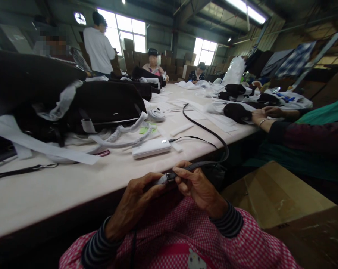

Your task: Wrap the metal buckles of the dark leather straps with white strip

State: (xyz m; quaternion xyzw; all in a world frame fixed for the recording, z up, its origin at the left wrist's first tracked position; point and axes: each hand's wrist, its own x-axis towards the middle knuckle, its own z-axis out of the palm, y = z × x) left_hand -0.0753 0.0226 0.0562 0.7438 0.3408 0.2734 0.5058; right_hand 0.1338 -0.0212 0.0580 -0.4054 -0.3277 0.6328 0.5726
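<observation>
Two hands — left hand (138, 194), right hand (195, 183) — both pinch one black strap (205, 130).

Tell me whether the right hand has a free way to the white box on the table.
Probably yes: the right hand pinches the black strap, but only bare tabletop lies before the white box.

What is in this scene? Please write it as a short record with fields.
left hand: left hand pinches the metal buckle end of a black strap
right hand: right hand grips the same strap beside the buckle
strap path: loops up over the table edge
on table: white power bank, black bags
nearby: co-worker's hand, cardboard box
</observation>
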